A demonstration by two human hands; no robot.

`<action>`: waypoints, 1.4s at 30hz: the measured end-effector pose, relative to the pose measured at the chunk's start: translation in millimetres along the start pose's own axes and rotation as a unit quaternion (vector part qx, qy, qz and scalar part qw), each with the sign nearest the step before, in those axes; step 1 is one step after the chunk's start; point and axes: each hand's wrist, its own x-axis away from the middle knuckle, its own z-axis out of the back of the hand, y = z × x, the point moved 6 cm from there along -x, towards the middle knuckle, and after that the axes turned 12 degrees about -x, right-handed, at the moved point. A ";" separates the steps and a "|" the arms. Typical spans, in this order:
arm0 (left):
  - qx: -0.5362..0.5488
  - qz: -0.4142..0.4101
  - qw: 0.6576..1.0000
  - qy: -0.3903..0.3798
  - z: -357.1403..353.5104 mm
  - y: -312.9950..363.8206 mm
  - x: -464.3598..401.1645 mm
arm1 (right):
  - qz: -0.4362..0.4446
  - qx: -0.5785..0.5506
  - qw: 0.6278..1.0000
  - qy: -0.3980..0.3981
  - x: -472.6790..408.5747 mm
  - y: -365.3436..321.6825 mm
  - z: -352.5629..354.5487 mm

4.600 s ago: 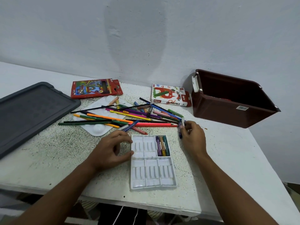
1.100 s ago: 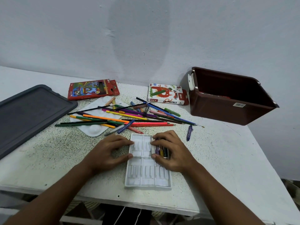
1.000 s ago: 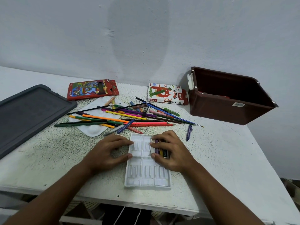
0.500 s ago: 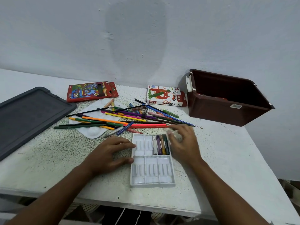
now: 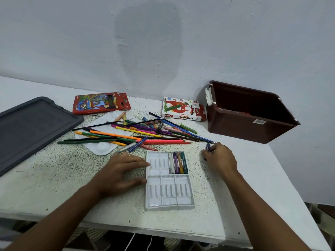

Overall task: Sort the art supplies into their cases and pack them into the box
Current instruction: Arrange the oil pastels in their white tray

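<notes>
Right hand [image 5: 220, 157] has left the tray [image 5: 169, 180] and gone out to the blue pastel [image 5: 207, 147] lying to the tray's right
Its curled fingers close on that pastel, whose tip pokes out above the knuckles; the left hand [image 5: 121, 172] lies flat with spread fingers, thumb and forefinger touching the tray's left wall. Four pastels [image 5: 178, 163] fill the tray's upper right slot, the other slots bare. Behind it, pencils [image 5: 137, 134] lie heaped over a white palette [image 5: 101, 147], with the pencil case [image 5: 100, 103] and pastel box [image 5: 182, 109] near the wall. On the speckled white table [image 5: 54, 178], a grey lid [image 5: 30, 125] sits far left and the brown box [image 5: 250, 113] at the back right corner, overhanging the table's right edge. Bare tabletop lies between the right hand and the box
</notes>
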 end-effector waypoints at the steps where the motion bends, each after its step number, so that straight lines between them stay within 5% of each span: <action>1: 0.001 0.000 1.000 -0.001 -0.5 -0.1 0.5 | 0.000 0.001 1.000 -0.007 0.3 -0.7 0.2; 5: 0.002 -0.002 1.000 -0.005 -0.6 1.0 -0.7 | 0.027 0.001 0.999 -0.024 0.4 -2.8 -2.1; 11: 0.004 0.000 1.000 -0.003 1.0 4.1 -0.5 | 0.210 -0.069 0.975 0.001 30.3 -39.2 0.4; 17: 0.010 0.008 1.000 -0.006 2.3 4.0 0.8 | 0.359 -0.134 0.917 -0.111 67.7 -74.0 -16.6; 42: 0.025 0.026 0.999 -0.003 2.3 5.7 0.9 | 0.408 0.010 0.886 -0.219 76.1 -86.1 -51.3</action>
